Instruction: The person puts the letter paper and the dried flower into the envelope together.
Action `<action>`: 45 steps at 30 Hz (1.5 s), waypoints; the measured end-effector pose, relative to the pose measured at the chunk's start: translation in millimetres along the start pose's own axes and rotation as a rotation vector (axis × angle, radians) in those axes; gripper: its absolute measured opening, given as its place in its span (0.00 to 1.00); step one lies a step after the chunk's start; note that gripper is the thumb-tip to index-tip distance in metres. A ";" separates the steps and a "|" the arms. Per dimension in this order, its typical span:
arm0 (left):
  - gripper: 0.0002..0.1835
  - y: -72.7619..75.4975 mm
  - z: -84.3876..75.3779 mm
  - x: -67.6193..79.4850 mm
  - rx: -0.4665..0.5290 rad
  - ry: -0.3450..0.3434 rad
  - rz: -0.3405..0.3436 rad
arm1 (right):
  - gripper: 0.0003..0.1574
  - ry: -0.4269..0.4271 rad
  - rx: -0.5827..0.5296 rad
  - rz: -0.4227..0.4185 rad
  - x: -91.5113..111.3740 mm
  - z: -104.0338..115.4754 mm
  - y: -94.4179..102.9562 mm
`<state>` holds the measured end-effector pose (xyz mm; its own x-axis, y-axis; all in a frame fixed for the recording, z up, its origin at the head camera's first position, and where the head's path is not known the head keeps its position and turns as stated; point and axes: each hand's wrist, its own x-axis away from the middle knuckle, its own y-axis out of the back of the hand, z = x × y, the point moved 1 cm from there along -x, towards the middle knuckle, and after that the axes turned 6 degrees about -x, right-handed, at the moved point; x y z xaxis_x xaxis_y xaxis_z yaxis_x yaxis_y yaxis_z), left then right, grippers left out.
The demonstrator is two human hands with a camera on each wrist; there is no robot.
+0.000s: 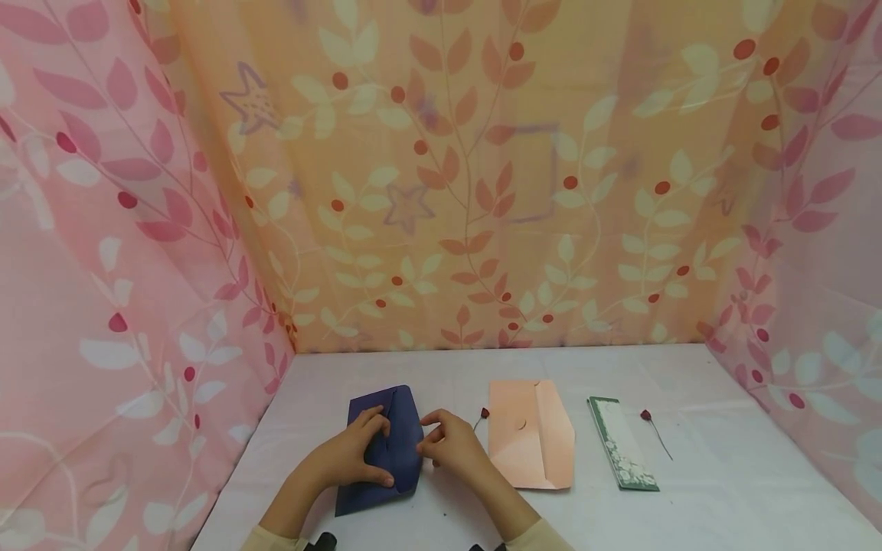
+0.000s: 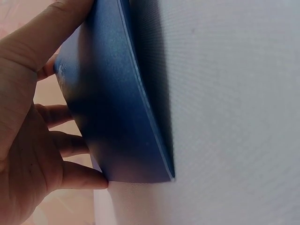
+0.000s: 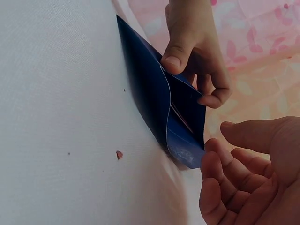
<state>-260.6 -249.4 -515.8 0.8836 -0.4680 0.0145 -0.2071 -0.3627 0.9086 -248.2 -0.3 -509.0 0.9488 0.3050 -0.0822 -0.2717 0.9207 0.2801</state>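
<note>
A navy blue envelope [image 1: 386,459] lies on the white table with its flap to the right. My left hand [image 1: 354,455] grips it across its width, thumb on the near side and fingers on the far side. In the right wrist view the envelope's mouth [image 3: 180,101] bulges apart, and a thin pale-reddish line shows inside. My right hand [image 1: 451,444] is beside the flap [image 3: 185,150], its fingers loosely bent and thumb apart from them. The fingertips are close to the flap's edge; whether they touch it is unclear.
Right of my right hand lies a peach envelope [image 1: 517,451], with a small dried red rose [image 1: 485,413] at its left edge. Further right are a green-bordered floral card pad [image 1: 623,444] and another dried rose [image 1: 646,415]. Patterned curtains [image 1: 468,176] enclose the table.
</note>
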 end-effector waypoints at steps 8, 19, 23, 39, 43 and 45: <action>0.40 -0.7 1.6 0.5 -0.001 0.001 -0.010 | 0.25 0.023 0.018 0.023 -0.2 1.3 6.2; 0.40 0.4 4.0 1.9 -0.006 0.023 -0.008 | 0.19 0.049 0.156 -0.058 -4.2 4.6 28.4; 0.40 0.3 4.6 2.0 -0.008 0.020 -0.011 | 0.19 0.041 0.203 -0.120 -5.8 2.2 40.4; 0.39 -1.7 4.4 -0.2 -0.006 0.016 -0.009 | 0.18 -0.080 0.374 -0.379 -8.6 -10.7 80.5; 0.39 -2.4 4.3 -1.3 -0.005 0.009 -0.007 | 0.19 -0.104 0.376 -0.398 -7.8 -18.0 81.8; 0.39 -2.7 4.1 -1.9 0.002 0.011 0.000 | 0.20 -0.116 0.376 -0.401 -7.1 -21.7 81.6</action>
<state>-263.4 -250.8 -520.0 0.8880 -0.4595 0.0190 -0.2079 -0.3641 0.9079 -280.6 78.0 -506.3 0.9832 -0.0995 -0.1529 0.1702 0.8024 0.5720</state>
